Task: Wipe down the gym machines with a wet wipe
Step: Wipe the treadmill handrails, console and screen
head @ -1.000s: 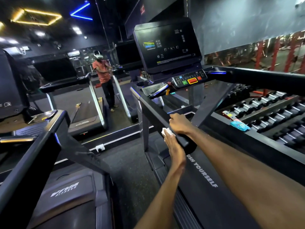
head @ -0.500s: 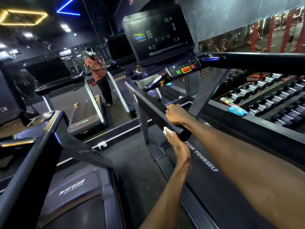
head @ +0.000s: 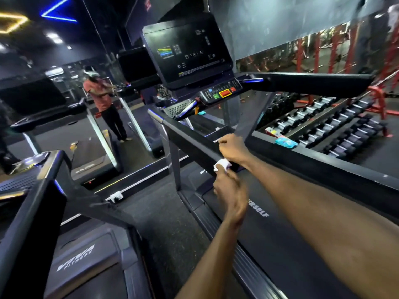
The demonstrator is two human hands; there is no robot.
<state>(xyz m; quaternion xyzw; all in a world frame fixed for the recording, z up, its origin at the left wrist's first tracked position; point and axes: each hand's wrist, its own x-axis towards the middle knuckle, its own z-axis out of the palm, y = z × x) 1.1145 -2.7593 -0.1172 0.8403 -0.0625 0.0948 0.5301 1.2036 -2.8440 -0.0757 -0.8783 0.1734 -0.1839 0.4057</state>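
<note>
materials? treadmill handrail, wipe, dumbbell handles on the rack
Handrail: looks like matte black moulded plastic or coated metal; dull sheen, can't tell which.
Wipe: thin white nonwoven or tissue, crumpled, soft folds.
Dumbbell handles: likely chromed steel, bright highlights; dark ends, possibly rubber.

Open floor point(head: 164, 214) between treadmills permits passage; handrail point(head: 190, 139) and neighbouring console point(head: 38, 203) (left) obstruct either side.

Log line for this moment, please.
phase: wiping handrail | left hand: holds wet wipe against treadmill handrail | right hand: grips handrail end | console: not yet wiped
</note>
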